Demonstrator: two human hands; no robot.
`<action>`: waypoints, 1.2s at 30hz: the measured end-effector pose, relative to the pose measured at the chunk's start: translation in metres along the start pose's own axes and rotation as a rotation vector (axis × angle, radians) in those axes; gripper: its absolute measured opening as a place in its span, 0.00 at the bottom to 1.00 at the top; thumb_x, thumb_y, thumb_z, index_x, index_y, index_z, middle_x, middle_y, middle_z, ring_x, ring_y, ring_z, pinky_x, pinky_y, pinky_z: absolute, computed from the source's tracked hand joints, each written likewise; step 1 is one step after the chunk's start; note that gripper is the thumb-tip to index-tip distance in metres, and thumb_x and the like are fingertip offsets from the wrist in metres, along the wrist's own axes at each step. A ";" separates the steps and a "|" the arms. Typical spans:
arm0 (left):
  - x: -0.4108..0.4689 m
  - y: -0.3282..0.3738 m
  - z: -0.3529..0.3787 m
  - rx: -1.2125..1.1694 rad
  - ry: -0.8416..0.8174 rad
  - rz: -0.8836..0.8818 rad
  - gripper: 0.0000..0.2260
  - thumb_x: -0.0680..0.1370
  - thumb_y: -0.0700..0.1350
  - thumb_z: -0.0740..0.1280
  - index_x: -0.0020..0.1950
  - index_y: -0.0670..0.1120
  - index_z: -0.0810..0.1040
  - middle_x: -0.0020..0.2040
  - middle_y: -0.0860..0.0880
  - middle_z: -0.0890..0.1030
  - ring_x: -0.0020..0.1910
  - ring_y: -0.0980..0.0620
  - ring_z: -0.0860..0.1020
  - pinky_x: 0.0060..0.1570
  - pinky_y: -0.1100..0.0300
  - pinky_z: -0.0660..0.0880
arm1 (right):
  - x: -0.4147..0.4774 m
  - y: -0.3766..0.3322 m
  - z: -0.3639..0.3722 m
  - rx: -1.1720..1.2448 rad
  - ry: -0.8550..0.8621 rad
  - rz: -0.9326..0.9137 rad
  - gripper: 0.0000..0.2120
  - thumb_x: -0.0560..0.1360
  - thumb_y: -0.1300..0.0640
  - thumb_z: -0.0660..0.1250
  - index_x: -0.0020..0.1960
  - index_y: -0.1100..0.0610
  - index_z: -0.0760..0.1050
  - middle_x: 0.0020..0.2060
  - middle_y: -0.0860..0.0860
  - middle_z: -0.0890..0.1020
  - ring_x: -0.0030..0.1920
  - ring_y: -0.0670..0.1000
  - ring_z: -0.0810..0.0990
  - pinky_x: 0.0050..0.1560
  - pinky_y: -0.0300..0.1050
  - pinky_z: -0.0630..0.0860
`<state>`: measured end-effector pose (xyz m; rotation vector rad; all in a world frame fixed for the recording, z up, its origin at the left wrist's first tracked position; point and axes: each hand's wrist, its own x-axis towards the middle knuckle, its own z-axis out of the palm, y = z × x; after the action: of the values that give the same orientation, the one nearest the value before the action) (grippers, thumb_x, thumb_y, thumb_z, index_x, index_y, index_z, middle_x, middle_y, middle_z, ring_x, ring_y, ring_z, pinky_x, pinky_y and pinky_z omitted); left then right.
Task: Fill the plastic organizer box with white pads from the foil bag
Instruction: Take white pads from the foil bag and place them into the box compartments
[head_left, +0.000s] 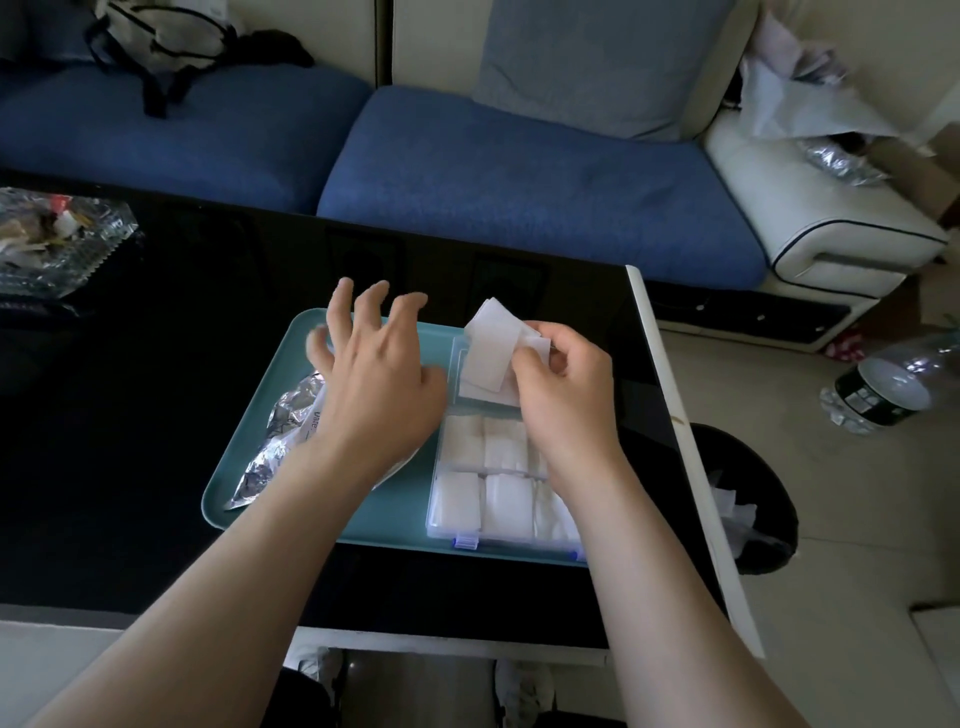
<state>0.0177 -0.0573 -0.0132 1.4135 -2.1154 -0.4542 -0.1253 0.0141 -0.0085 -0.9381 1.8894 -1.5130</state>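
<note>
Pinched pads go flat into the box's far compartment; I'd square the stack first
My right hand (561, 384) pinches a few white pads (491, 348) over the organizer box (498, 499), whose near compartments look full; my left hand (379, 384) is spread, holding nothing, above the foil bag (280, 436) on the teal tray (249, 467)

We lose most of the foil bag (291, 415) beneath our left hand (379, 379), whose fingertips (317, 347) blur, our right hand (566, 384) and forearm cover the right-hand compartments of the organizer box (439, 488), and the left edge cuts off the glass dish (78, 260).
</note>
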 end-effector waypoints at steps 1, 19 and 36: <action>0.000 0.004 -0.001 -0.114 0.061 0.006 0.26 0.77 0.43 0.64 0.76 0.48 0.73 0.78 0.45 0.69 0.81 0.42 0.57 0.75 0.46 0.56 | -0.002 -0.002 -0.002 0.043 0.015 0.013 0.11 0.82 0.57 0.68 0.61 0.47 0.82 0.50 0.44 0.86 0.51 0.42 0.84 0.39 0.32 0.79; -0.042 0.060 0.004 -1.354 -0.463 -0.573 0.14 0.88 0.45 0.61 0.65 0.38 0.80 0.61 0.39 0.85 0.59 0.41 0.85 0.56 0.46 0.84 | -0.052 0.000 -0.042 0.056 0.329 -0.065 0.08 0.79 0.57 0.76 0.58 0.53 0.86 0.50 0.46 0.88 0.51 0.44 0.86 0.49 0.38 0.84; -0.021 0.071 -0.004 -1.372 -0.528 -0.764 0.21 0.88 0.55 0.56 0.65 0.39 0.79 0.60 0.36 0.85 0.55 0.38 0.86 0.48 0.41 0.85 | -0.024 -0.028 -0.065 -0.235 -0.116 -0.271 0.16 0.83 0.63 0.68 0.66 0.47 0.81 0.53 0.44 0.86 0.54 0.41 0.84 0.47 0.28 0.77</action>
<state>-0.0254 -0.0099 0.0243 1.1223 -0.8506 -2.1930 -0.1558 0.0683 0.0335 -1.4066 1.9450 -1.3653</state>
